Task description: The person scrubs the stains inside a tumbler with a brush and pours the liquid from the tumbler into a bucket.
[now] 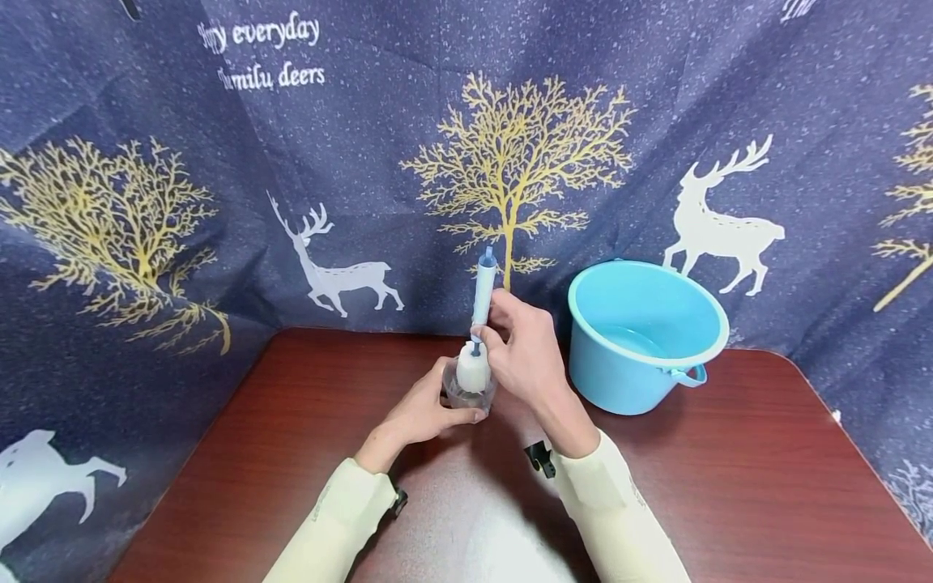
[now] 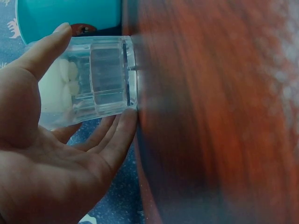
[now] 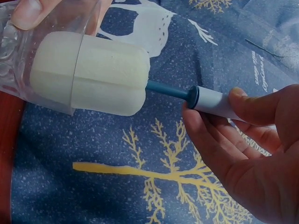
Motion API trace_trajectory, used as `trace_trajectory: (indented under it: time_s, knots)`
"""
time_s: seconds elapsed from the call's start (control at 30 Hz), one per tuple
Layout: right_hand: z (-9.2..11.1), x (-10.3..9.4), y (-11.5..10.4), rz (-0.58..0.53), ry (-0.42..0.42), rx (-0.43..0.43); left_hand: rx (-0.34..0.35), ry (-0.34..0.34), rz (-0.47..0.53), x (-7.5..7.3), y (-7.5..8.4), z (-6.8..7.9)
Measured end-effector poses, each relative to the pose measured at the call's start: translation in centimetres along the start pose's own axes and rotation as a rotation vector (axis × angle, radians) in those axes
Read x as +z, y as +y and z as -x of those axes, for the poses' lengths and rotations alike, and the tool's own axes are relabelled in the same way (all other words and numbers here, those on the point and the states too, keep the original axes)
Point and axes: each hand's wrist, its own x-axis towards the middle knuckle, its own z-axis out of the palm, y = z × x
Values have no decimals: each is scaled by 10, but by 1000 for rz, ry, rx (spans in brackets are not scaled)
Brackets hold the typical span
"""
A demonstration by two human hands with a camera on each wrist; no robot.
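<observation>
My left hand [image 1: 421, 411] holds a clear cup [image 1: 466, 400] near the table, thumb on one side and fingers on the other. In the left wrist view the cup [image 2: 108, 77] has a thick base close to the wood. A sponge cup brush [image 3: 93, 74] stands with its white head partly inside the cup, its upper end above the rim. My right hand [image 1: 530, 356] pinches the pale handle [image 3: 214, 101] of the brush between thumb and fingers. Between handle and sponge runs a dark blue rod [image 3: 168, 89].
To the right of my right hand stands a light blue bucket [image 1: 619, 380] with a side handle. Under everything is a reddish-brown table [image 1: 291, 453], backed by a dark blue cloth [image 1: 379, 121] printed with deer and trees.
</observation>
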Motion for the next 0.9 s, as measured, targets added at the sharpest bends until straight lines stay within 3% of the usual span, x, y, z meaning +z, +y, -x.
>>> trace_trajectory:
  time_s: [0.9]
  knots:
    - [0,-1,-1,11,-18,-31,-12,-1,16,1,-3,-2]
